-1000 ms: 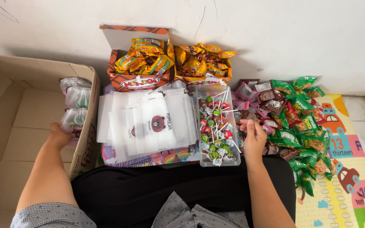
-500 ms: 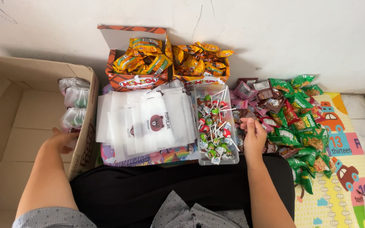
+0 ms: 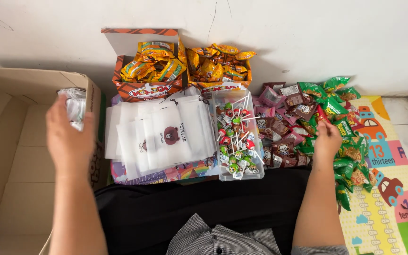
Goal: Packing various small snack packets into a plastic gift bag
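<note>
- The clear plastic tub [image 3: 238,137] of lollipops stood at the middle of the spread and serves as the landmark for everything below.
- The left hand [image 3: 69,134] was raised well to the left of the tub, over the wall of the cardboard box [image 3: 10,156]; it was blurred, seen from the back, fingers loosely together, and I could not tell whether it gripped anything.
- Just beyond that hand's fingers, still left of the tub, lay a bundle of clear wrapped packets [image 3: 74,104] at the box's edge.
- The right hand [image 3: 327,141] lay to the right of the tub, fingers curled down onto the heap of sweets; whether it pinched one could not be told.
- It touched the brown packets [image 3: 284,141], which lay just right of the tub, and the green packets [image 3: 343,137] farther right.
- Directly left of the tub, touching its side, sat a fanned stack of white bags [image 3: 161,134] with a bear print.
- Behind the tub, against the wall, stood two open boxes of orange snack packets [image 3: 154,66].
- Far right of the tub a colourful play mat [image 3: 388,156] covered the floor.
</note>
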